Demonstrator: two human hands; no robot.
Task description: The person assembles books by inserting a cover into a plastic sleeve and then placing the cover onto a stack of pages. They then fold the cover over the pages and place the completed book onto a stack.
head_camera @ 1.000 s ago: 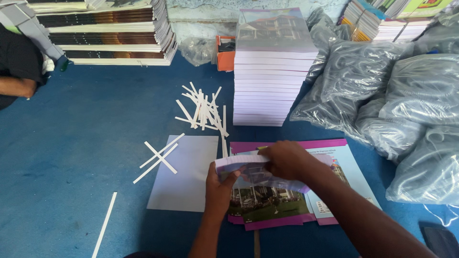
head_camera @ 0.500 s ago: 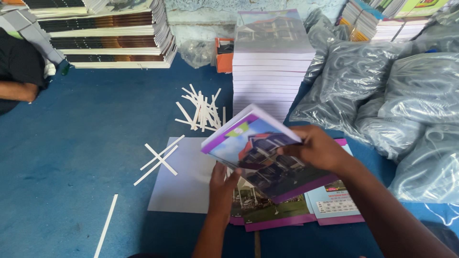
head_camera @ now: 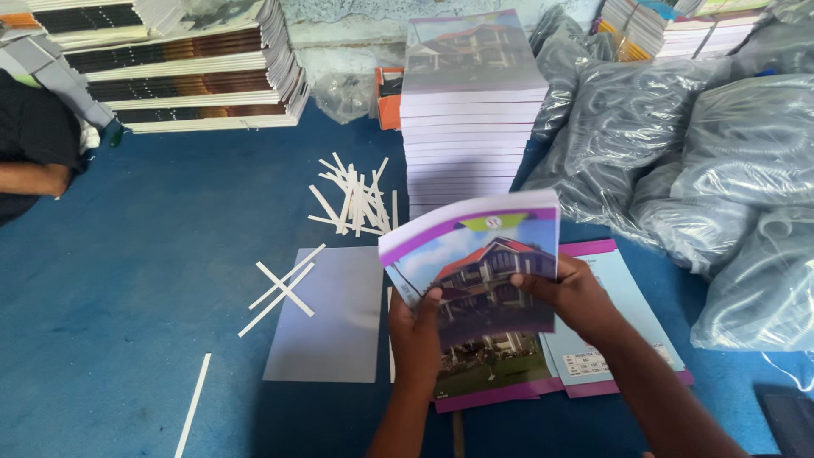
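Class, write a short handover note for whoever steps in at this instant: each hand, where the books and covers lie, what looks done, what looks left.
Left hand grips the lower left edge of a raised bundle of exercise books; right hand grips its right edge.
An open purple-bordered cover lies on the blue floor beneath; a grey sheet to its left.
Done, apparently: a tall stack of books behind.
Left: the bundle is not yet set down; white paper strips lie scattered.

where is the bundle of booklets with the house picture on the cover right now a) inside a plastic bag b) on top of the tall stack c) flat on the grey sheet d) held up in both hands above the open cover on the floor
d: the bundle of booklets is raised off the floor, gripped by the left hand and right hand, above the open cover lying on the blue floor.
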